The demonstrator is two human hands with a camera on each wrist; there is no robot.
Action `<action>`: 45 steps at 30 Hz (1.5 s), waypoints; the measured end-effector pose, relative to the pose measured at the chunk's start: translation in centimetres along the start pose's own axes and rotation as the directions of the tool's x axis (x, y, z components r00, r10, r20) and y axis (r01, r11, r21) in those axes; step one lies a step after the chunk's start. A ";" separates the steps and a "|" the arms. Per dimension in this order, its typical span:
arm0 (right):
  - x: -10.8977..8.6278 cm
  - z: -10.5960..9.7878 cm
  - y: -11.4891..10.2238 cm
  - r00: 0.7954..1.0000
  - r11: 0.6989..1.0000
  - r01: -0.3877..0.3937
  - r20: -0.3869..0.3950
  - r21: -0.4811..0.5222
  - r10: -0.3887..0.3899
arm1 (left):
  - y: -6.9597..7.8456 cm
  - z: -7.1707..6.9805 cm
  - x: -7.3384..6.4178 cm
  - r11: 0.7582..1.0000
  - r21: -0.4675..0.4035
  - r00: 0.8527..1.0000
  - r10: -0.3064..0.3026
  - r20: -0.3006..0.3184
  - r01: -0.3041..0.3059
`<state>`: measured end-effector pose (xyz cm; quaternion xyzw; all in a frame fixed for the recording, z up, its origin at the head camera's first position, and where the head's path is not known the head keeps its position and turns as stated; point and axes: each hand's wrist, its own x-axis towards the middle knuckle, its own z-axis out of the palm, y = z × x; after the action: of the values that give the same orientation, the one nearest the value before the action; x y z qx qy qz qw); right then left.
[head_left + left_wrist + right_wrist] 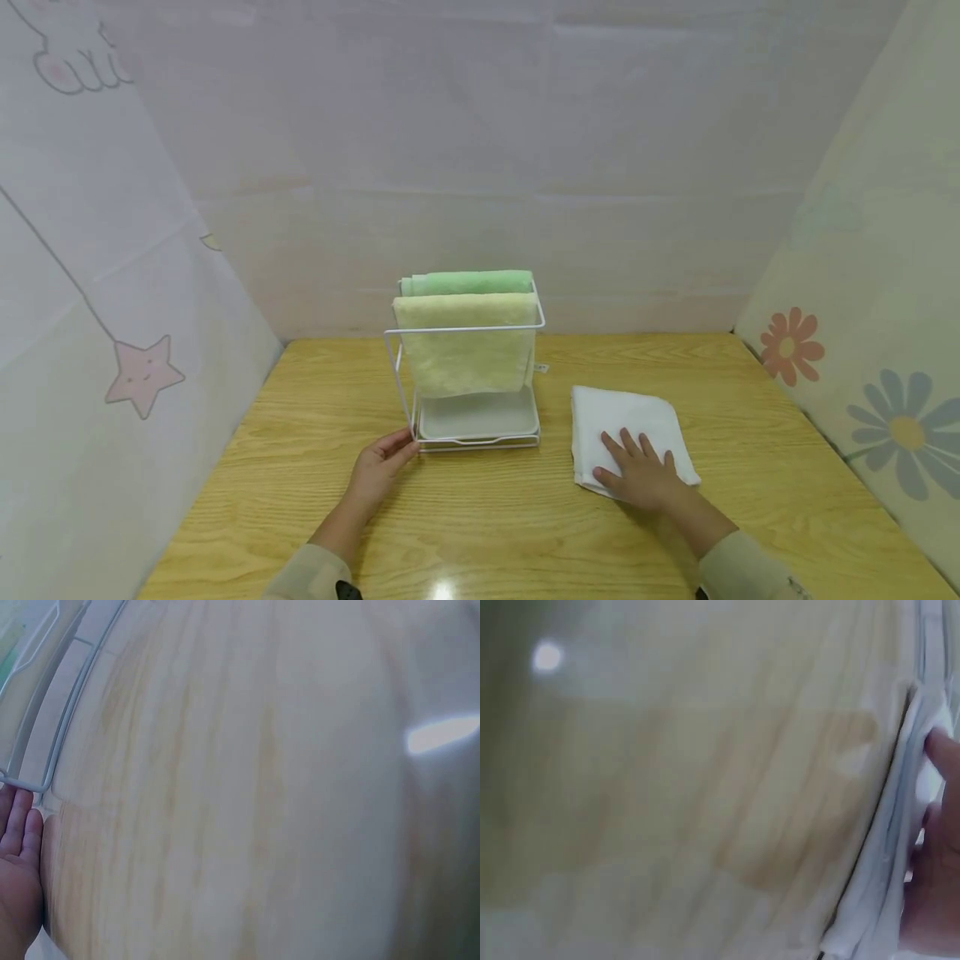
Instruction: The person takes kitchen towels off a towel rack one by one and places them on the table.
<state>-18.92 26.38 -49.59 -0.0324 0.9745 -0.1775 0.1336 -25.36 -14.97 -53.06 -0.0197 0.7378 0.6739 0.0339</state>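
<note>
A white wire rack [465, 330] stands mid-table with a pale yellow towel [468, 354] draped over its front bar and a green towel [476, 283] behind. My left hand [377, 471] pinches the rack's lower front left corner, thumb in front and fingers along the side. In the left wrist view, fingertips of the left hand [19, 862] reach the wire corner. To the right lies a folded white towel [618, 408], its stacked layers [889, 855] showing in the right wrist view. My right hand [645, 479] rests on it, palm down with fingers spread.
A pale shallow tray [480, 417] sits in the rack's base. The wood table [480, 533] runs back to a light cloth wall [480, 208], with printed cloth on both sides. A small white tag [542, 367] shows at the rack's right.
</note>
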 end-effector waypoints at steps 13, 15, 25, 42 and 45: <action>1.8 -2.9 6.7 1.000 1.000 0.015 -0.005 0.005 -0.015 | 0.1 -0.1 0.0 1.000 0.022 1.000 0.011 0.005 -0.011; 2.0 -3.2 7.5 1.000 1.000 0.020 -0.003 0.000 -0.020 | 0.1 -0.1 0.0 1.000 0.021 1.000 0.007 0.009 -0.007; 2.4 -3.3 7.5 0.998 0.999 -0.033 -0.044 0.025 0.034 | 0.1 0.0 0.0 1.000 0.023 1.000 0.001 0.015 -0.001; 0.1 0.6 -1.6 0.988 0.985 -0.125 -0.073 0.119 0.135 | 0.0 -0.1 0.1 0.999 0.037 1.000 0.015 0.011 -0.015; 0.6 0.7 -1.0 0.982 0.980 -0.161 -0.077 0.115 0.170 | 0.0 -0.1 0.1 0.999 0.033 1.000 0.021 0.007 -0.021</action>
<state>-19.27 25.16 -49.97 0.0638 0.9677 -0.2194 0.1070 -25.44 -15.07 -53.06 -0.0091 0.7490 0.6618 0.0296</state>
